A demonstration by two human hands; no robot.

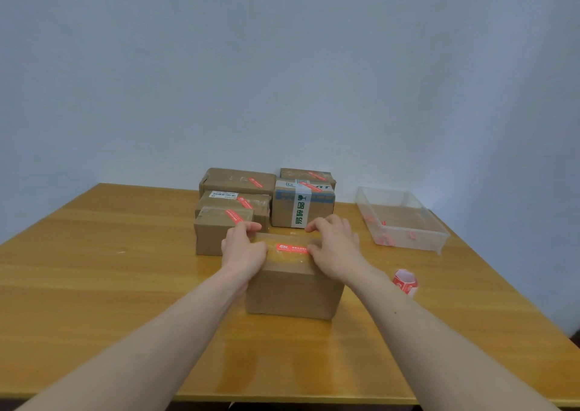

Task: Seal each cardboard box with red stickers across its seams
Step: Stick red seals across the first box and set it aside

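While both hands rest on top of the plain brown cardboard box point(293, 288) nearest the person, a red rectangular sticker point(292, 248) lies flat on its glossy taped lid between them. The left hand point(243, 249) presses on the lid at the sticker's left end, fingers loosely curled at the far edge. The right hand point(337, 249) presses at the sticker's right end, thumb tip touching it, fingers bent over the far edge. White print runs along the sticker, too small to read. Behind this box stand five more brown cardboard boxes, each bearing a red sticker; one taped box point(303, 206) carries green Chinese characters on a white band. Right of the near box sits a red sticker roll point(405, 281), and beyond that a clear plastic tray point(405, 222).
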